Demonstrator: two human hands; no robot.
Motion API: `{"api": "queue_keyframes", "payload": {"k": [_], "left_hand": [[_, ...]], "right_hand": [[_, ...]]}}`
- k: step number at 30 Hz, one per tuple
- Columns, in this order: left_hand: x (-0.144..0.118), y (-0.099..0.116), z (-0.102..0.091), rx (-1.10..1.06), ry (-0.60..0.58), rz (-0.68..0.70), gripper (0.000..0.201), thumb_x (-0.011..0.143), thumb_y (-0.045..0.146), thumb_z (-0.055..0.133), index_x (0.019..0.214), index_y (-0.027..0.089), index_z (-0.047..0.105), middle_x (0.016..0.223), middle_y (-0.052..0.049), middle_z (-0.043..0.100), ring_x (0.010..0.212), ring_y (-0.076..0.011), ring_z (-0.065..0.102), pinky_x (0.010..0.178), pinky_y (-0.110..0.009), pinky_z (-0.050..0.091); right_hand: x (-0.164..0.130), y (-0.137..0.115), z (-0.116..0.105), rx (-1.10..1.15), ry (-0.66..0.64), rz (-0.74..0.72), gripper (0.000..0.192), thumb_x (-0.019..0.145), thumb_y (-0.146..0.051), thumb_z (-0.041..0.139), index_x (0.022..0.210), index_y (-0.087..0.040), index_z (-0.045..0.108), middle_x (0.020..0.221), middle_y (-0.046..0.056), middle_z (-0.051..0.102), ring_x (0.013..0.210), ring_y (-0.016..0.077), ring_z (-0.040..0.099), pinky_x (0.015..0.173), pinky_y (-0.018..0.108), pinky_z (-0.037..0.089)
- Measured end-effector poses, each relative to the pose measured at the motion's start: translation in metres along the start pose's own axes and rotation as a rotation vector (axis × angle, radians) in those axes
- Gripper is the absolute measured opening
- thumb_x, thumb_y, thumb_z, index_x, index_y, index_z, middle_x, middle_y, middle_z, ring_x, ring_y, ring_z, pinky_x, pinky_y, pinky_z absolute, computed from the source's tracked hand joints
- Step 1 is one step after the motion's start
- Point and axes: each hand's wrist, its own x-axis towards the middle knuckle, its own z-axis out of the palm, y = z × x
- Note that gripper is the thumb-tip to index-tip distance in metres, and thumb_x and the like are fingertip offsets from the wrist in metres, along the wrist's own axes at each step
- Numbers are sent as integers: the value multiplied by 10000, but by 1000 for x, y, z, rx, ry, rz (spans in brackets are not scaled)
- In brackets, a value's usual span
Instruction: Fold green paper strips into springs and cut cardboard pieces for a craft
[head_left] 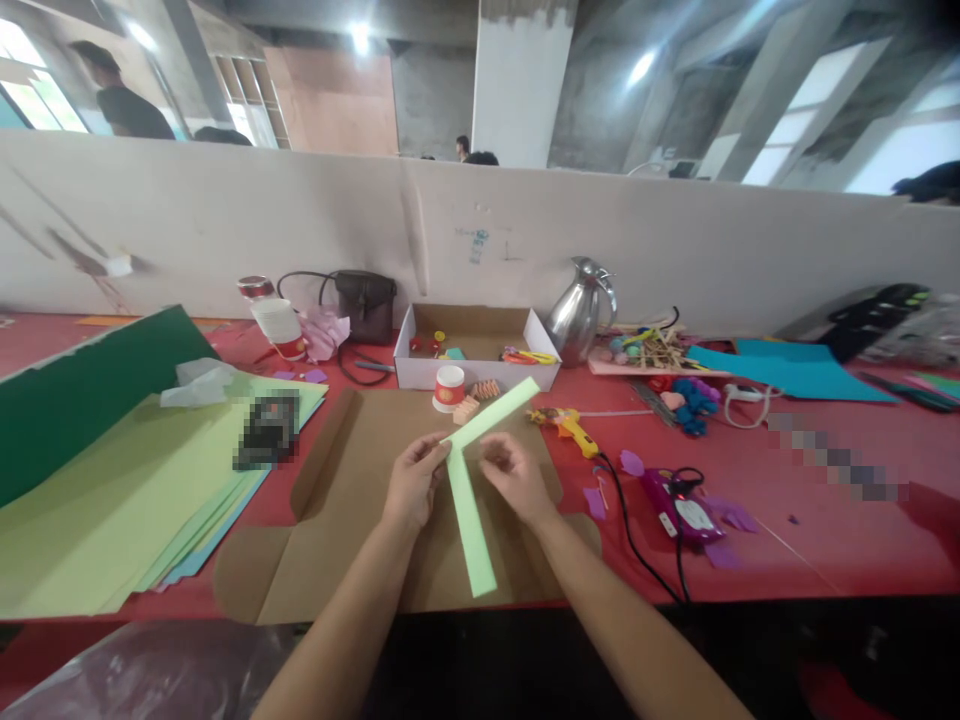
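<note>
Forearms nearest us. Left hand (pixel 411 482) pinches fold of green paper strip (pixel 471 520) above cardboard sheet (pixel 337 470); right hand (pixel 514 478), fingers loosely curled, touches strip's edge. We judge strip light, floppy, crease-prone: grip beside fold. Glue gun (pixel 571 430) right.

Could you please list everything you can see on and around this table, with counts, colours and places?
light green paper strips: two, crossed at a corner, above the cardboard, in both hands
flat brown cardboard sheet: one, table centre
red table: one, under everything
stack of light green paper sheets: one, left
dark green board: one, far left
white open cardboard box: one, behind the cardboard
red and white paper cup: one, before the box
silver metal jug: one, right of the box
yellow glue gun: one, right of the strips
dark handbag: one, by the wall
teal paper sheet: one, right
left hand: grip on the strips
right hand: fingers at the strips
</note>
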Motion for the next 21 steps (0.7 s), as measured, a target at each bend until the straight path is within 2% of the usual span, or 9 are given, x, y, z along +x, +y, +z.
{"api": "queue_keyframes", "payload": {"k": [3,5,9,12,17,21], "left_hand": [[0,-1,0,-6,8,6,351,611,297,836,896,154,690,792,-15,701,678,-104,647,666,-218,510],[-2,-1,1,-5,3,8,352,611,302,836,891,149,687,784,-15,698,662,-104,642,654,-220,508],[-4,0,5,14,-23,2,371,601,310,843,895,147,685,728,-7,691,594,-104,626,601,-228,498],[-6,0,7,27,-43,4,378,569,300,861,868,140,693,731,-19,705,622,-120,646,637,-241,515],[-8,-3,10,29,-121,-2,381,567,318,865,862,139,705,818,-61,735,742,-169,685,750,-307,547],[-10,-5,10,37,-155,-6,359,618,365,837,864,136,710,864,-78,736,769,-177,688,760,-320,557]], "right_hand": [[-4,-3,4,-123,-151,-140,269,768,-244,651,1031,-258,703,955,27,665,861,182,609,761,296,478],[-4,-3,5,-188,-174,-197,217,821,-273,617,1013,-261,718,990,37,669,893,189,609,788,306,477],[-3,-4,5,-220,-152,-146,136,828,-325,628,905,-248,710,914,17,672,778,175,608,726,291,476],[-4,-8,7,-253,-123,-119,132,846,-359,605,846,-239,660,803,0,651,684,167,592,657,278,459],[-7,-9,12,-342,39,-145,186,851,-418,605,811,-239,576,745,1,624,688,178,585,655,276,437],[-4,0,9,-347,74,-151,223,850,-457,602,826,-238,565,728,-3,620,675,177,582,645,275,431]]}}
